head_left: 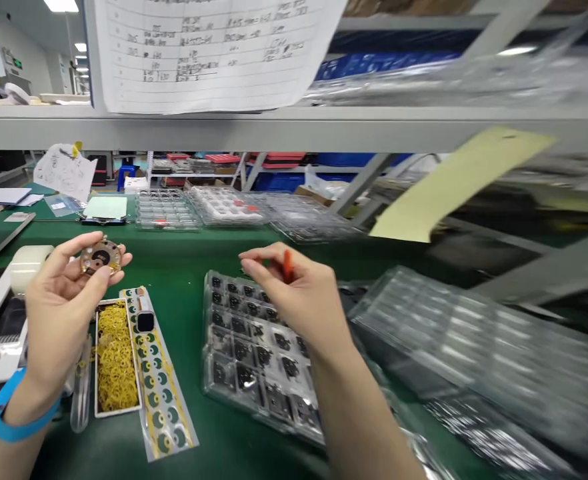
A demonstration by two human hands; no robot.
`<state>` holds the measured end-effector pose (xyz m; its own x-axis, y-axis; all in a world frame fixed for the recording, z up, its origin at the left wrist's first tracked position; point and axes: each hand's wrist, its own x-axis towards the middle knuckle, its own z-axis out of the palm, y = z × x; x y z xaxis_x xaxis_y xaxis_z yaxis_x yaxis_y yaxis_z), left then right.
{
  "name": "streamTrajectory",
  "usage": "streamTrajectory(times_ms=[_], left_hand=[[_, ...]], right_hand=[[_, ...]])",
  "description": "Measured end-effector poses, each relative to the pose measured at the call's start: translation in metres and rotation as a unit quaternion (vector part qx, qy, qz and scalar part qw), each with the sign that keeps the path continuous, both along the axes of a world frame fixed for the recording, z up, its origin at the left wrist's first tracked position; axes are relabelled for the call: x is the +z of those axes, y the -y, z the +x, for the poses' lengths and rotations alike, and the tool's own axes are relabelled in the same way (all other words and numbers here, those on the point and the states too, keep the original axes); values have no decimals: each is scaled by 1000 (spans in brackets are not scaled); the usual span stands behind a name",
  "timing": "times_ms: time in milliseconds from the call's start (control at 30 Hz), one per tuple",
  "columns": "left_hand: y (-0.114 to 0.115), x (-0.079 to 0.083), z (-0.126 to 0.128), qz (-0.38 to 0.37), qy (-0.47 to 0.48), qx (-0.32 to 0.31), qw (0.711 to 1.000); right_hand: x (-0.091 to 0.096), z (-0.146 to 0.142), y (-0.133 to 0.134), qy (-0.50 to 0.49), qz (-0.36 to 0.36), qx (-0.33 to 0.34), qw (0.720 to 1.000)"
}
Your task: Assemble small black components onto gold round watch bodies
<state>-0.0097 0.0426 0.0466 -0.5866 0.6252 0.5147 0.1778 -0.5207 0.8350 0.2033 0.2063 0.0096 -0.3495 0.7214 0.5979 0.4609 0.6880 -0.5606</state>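
Observation:
Between the thumb and fingers of my left hand (64, 293) is a round copper-coloured metal part (101, 257) with a dark centre, resembling a watch movement. My right hand (294, 287) is closed above a clear compartment tray (239, 393), its thumb and forefinger pinched together. A slim tool with an orange-red end (288, 265) pokes out from those fingers; most of it is hidden. The tray's cells hold small black parts (290, 365). Below my left hand lie a white box (139, 405) of tiny yellow rings (117, 357) and a sticker strip (167, 400) with a small dark square piece (145, 321).
Stacked clear plastic trays (474, 347) lie at the right, blurred. More trays (167, 208) stand along the back. A tape roll (30, 267) sits at the left. A grey shelf beam (274, 130) crosses overhead, with a yellow paper strip (454, 187) hanging from it.

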Motion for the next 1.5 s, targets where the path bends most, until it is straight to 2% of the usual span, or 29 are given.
streamTrajectory(times_ms=[67,233,333,467,600,700,800,833,900,967,1067,1233,1400,1500], left_hand=[[3,2,1,-5,6,1,1000],[3,3,3,-19,11,-6,1000],[1,0,4,-35,15,-33,999],[-1,-2,5,-63,35,-75,995],[-2,0,6,-77,54,-104,990],[-4,-1,8,-89,68,-128,985],[-6,-3,10,-89,69,-159,981],[-6,-4,11,-88,65,-169,979],[-5,-6,12,-89,54,-183,978],[-4,-8,13,-95,41,-194,976],[-5,-11,13,-103,23,-214,971],[-6,-14,13,-124,-13,-214,969],[-8,-16,14,-148,-49,-196,968],[-8,-17,14,-160,-57,-190,967]], right_hand=[[-17,17,-21,136,-11,15,990],[-63,35,-70,299,-66,17,952],[-75,36,-80,354,-79,40,931],[-78,32,-80,362,-61,68,927],[-68,20,-81,317,-29,72,945],[-44,1,-66,233,12,73,970],[-8,-24,-22,98,51,90,990],[3,-33,-4,-7,43,103,994],[22,-47,31,-133,6,155,979],[32,-59,54,-194,-34,194,961],[33,-68,64,-214,-87,221,948],[28,-68,54,-189,-141,236,943],[32,-66,53,-186,-150,267,933],[32,-66,54,-186,-142,261,937]])
